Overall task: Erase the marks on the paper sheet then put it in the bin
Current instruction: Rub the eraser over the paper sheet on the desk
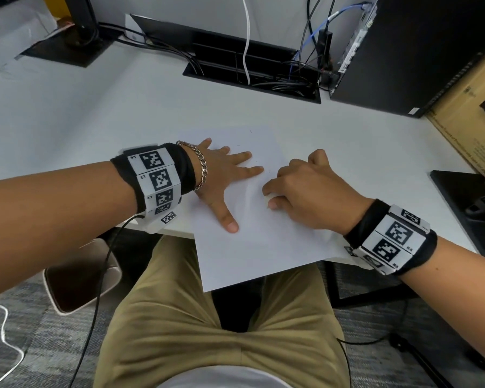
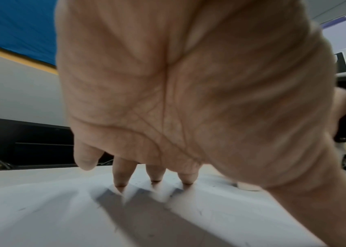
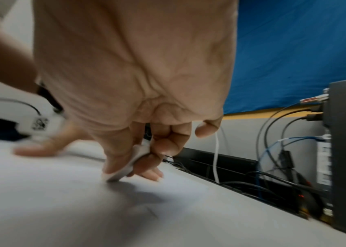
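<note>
A white paper sheet [image 1: 258,242] lies on the white desk [image 1: 95,130], its near edge hanging over the desk's front above my lap. Faint pencil marks show on the paper sheet [image 3: 151,212]. My left hand [image 1: 227,175] lies flat on the sheet with fingers spread, its fingertips [image 2: 121,182] pressing the paper sheet [image 2: 41,217]. My right hand [image 1: 300,191] pinches a small white eraser [image 3: 125,168] between thumb and fingers, the eraser's lower end touching the paper just right of the left hand. In the head view the eraser [image 1: 269,198] barely shows under the fingers.
A beige bin [image 1: 79,281] stands on the floor at my left, below the desk edge. A cable tray [image 1: 252,77] with wires runs along the desk's back. A black computer tower [image 1: 403,51] and a cardboard box [image 1: 471,107] stand at the right.
</note>
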### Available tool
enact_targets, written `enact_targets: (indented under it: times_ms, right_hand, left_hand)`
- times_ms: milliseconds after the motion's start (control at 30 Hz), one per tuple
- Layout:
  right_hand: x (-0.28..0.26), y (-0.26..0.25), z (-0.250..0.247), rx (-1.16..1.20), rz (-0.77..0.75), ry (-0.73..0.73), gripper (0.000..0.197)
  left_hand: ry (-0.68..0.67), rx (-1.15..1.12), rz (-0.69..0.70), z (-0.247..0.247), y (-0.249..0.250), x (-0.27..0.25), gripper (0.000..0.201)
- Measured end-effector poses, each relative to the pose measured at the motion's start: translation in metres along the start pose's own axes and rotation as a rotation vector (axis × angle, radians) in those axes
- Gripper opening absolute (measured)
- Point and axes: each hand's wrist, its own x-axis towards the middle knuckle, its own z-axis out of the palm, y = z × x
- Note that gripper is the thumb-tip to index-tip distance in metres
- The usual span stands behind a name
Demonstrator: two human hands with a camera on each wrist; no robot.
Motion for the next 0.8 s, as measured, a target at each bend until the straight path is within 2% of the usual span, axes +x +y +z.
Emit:
enact_targets:
  times_ms: [133,300,467,633,800]
  right_hand:
    - [0.004,0.007,0.000,0.016,0.070,0.026,0.018]
    - [-0.007,-0.013,0.007,-0.042,-0.022,0.003,0.017]
    - [-0.002,0.001,0.005,-0.009,0.083,0.042,0.019]
    - [-0.010,-0.015,0.008,-0.078,0.015,0.020,0.020]
    - [-0.004,0.000,0.004,-0.014,0.121,0.029,0.020]
  left_hand:
    - [-0.012,-0.007,-0.009,0.000,0.000,0.001,0.146]
    - [-0.018,-0.003,-0.015,0.000,0.000,0.001,0.146]
    - [-0.021,-0.016,-0.020,0.000,0.000,0.001,0.146]
    - [-0.018,0.008,-0.027,-0.001,0.001,0.001,0.146]
    - [-0.015,-0.006,-0.047,-0.002,0.006,-0.002,0.145]
